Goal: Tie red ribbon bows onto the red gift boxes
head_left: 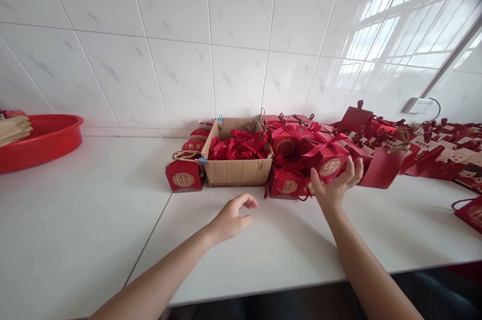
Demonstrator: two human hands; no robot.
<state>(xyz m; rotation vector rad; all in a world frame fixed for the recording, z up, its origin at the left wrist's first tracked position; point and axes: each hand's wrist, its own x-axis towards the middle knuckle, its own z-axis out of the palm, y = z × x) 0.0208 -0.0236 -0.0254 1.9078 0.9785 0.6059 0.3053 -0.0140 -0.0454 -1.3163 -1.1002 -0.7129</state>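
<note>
My right hand (337, 184) is at the front of the stack, its thumb and fingers spread on either side of a red gift box (327, 154). That box has a pink-red ribbon bow and a round gold medallion, and sits tilted on top of other boxes. Whether the fingertips press on it I cannot tell. Lower and to the left, my left hand (231, 217) hovers over the white table (278, 244), fingers loosely curled with a gap to the thumb and nothing between them. Behind it stands an open cardboard box (239, 173) holding red ribbons (237, 145).
Left of the cardboard box, red boxes with rope handles (184, 179) stand in a row. Many red bags (387, 167) crowd the right side. A red oval basin (56, 144) sits far left. White tiled wall (181, 79) rises behind, with a power strip (417, 105).
</note>
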